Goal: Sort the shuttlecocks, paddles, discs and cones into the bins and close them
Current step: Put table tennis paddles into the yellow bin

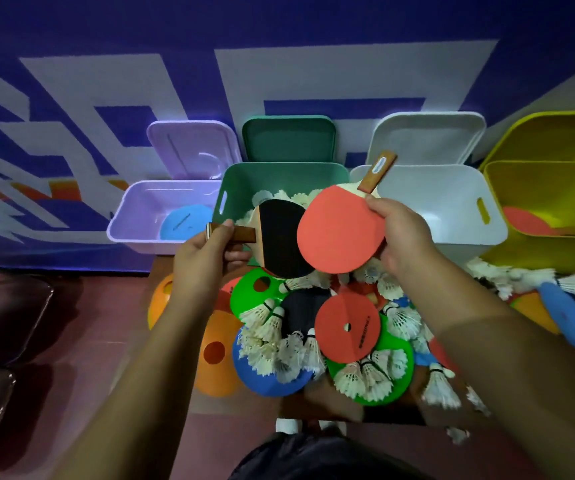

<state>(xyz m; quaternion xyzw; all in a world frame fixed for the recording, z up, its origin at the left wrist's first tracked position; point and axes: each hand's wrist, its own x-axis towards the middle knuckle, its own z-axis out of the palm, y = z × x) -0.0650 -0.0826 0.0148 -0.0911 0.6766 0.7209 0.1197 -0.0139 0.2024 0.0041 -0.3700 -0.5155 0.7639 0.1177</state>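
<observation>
Gripping the black paddle [284, 237] by its handle, your left hand [206, 261]; your right hand [402, 237] clutches the red paddle [338, 230] blade.

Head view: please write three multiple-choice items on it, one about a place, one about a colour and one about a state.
1. Which bin holds the blue disc?
A) purple
B) green
C) yellow

2. What colour is the face of the paddle in the left hand?
A) red
B) black
C) green

3. The lids of the four bins are:
A) all shut
B) all open
C) only one open

Answers:
1 A: the disc lies inside the purple bin.
2 B: the paddle, gripped by its handle, shows a black face.
3 B: every lid stands raised behind its bin.
</observation>
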